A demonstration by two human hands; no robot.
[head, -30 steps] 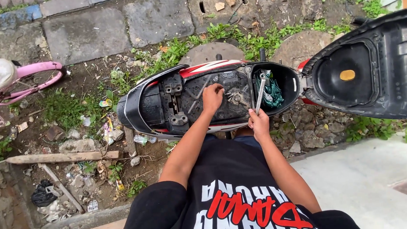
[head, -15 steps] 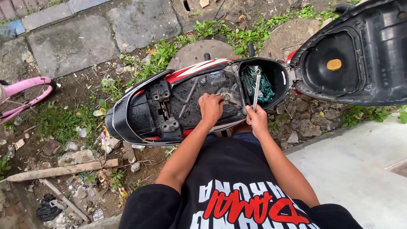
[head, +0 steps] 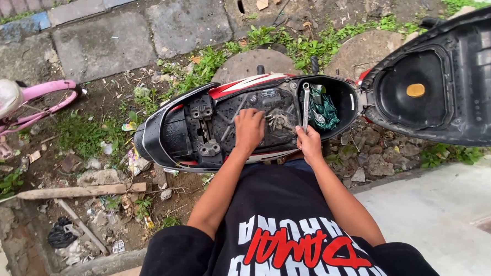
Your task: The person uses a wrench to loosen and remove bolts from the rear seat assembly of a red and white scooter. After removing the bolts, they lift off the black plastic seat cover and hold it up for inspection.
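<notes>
Right hand: fingers closed round the lower end of a wrench, which stands upright over the scooter bay. Left hand: fingers curled loosely, pressing on the metal fitting mid-bay. Green cloth: in the bay, just right of the wrench. Seat: hinged open, right of the bay. Risks: wrench slipping onto left knuckles; seat dropping shut.

— How do the arms sit?

— Both bare forearms reach forward and downward, elbows bent, converging.

— And the left hand?

— Palm down, fingers curled, knuckles toward the camera.

— The right hand?

— Just beside it, fist closed, thumb side up, wrist slightly cocked.
</notes>
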